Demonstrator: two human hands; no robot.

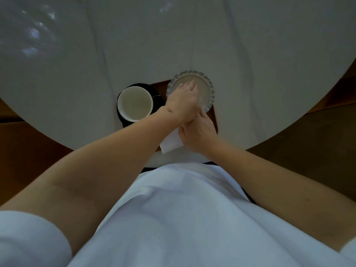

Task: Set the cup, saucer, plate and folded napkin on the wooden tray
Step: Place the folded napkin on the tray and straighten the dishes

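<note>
The left hand reaches across the right hand, and the two meet over the tray, a brown wooden slab on the white bench. The left grip lies flat, fingers stretched out and loose, palm down on the plate; it presses rather than clasps, and nothing is pinched in it. The plate, pale with a fluted rim, sits under those fingers at the far end of the tray, its far edge hanging past the tray onto the bench.

The right grip sits just behind the left wrist, nearer the body, fingers curled down onto the napkin. Whether it pinches the napkin or only rests on it cannot be told, since the fingertips are hidden beneath the left wrist. The napkin, white and folded, runs from under that grip toward the body, its near corner sticking out over the tray's near edge.

To the left of both grips stands the cup, white inside, upright on the dark saucer. The saucer lies at the tray's left edge; how much of it rests on the tray cannot be told
</note>
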